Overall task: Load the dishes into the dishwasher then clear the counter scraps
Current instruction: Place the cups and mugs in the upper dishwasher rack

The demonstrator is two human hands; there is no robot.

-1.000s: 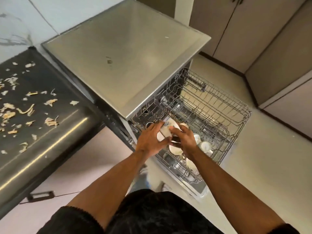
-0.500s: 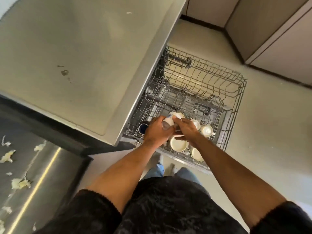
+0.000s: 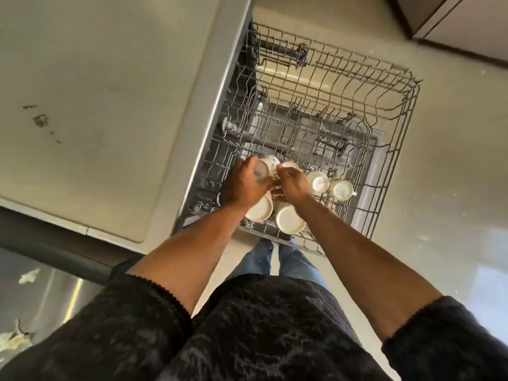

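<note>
left hand [image 3: 243, 188] — fingers curled, gripping | right hand [image 3: 292, 185] — fingertips pinching | both arms outstretched

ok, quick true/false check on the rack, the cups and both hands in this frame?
1. The left hand grips a patterned cup. True.
2. The dishwasher rack is pushed fully inside. False: it is pulled out over the floor.
3. Two upturned cups sit right of the right hand. True.
4. The far half of the rack is packed with plates. False: it holds no dishes.
5. Scraps lie on the dark counter at lower left. True.
</note>
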